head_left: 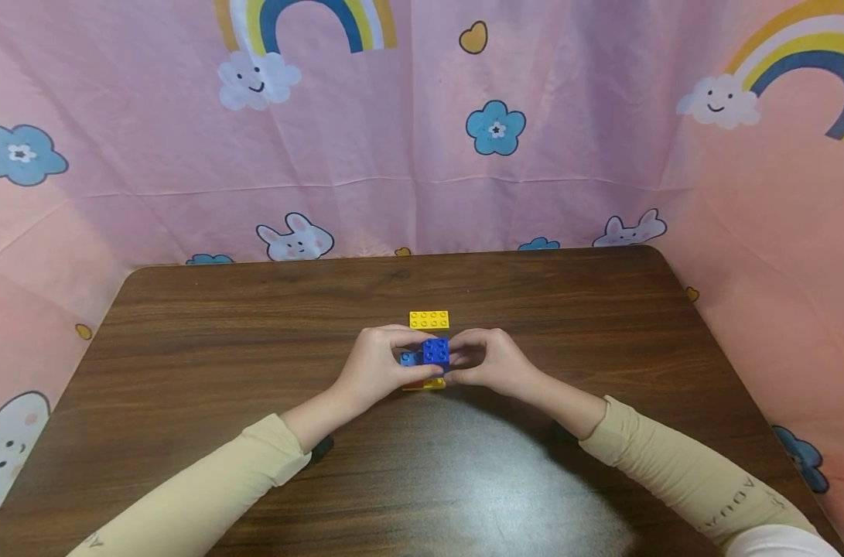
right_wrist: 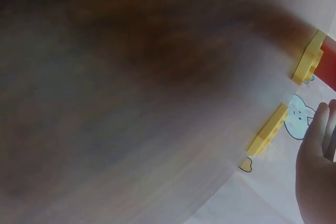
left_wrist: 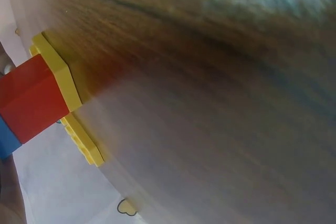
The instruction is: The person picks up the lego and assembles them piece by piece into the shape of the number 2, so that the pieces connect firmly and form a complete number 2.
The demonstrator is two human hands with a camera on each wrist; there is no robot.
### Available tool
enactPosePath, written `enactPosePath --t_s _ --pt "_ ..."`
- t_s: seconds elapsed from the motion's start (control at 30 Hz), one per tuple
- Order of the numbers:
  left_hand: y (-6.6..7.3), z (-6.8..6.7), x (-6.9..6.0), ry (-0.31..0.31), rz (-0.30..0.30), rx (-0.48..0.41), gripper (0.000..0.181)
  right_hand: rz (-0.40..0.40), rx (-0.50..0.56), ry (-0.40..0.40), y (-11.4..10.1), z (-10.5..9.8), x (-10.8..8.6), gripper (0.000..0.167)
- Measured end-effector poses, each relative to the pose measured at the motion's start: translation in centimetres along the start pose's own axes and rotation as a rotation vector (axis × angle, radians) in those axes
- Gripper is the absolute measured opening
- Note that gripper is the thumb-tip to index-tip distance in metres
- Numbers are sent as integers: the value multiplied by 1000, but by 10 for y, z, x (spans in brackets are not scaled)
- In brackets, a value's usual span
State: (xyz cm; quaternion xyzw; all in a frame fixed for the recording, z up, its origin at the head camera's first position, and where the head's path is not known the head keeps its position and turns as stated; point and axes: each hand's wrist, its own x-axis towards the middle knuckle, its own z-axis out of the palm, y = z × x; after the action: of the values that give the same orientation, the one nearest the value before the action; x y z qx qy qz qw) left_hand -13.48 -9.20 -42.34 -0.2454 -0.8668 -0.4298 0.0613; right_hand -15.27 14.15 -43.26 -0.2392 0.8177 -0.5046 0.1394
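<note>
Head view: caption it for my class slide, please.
Left hand grips dark blue brick, right hand alongside, yellow brick beyond.

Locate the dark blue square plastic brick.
In the head view, the dark blue brick is below centre, between left hand and right hand, right of the lighter blue plastic brick.

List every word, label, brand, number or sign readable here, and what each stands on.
None can be read with certainty.
Right sleeve: dark letters, too small and tilted to quote.
Left sleeve: a dark mark by the picture's bottom edge, unreadable.
Dark blue brick and far yellow brick: no legible lettering.
Backdrop: printed pictures, no words visible.
</note>
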Motion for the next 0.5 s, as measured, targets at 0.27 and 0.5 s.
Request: enactPosePath --t_s 0.27,0.5 --pt "2 1 -1 -6 -36 -48 37 -8 3 5 1 1 -2 35" --pt "1 3 -4 -13 -96 -114 43 -10 -50 14 2 3 -2 35"
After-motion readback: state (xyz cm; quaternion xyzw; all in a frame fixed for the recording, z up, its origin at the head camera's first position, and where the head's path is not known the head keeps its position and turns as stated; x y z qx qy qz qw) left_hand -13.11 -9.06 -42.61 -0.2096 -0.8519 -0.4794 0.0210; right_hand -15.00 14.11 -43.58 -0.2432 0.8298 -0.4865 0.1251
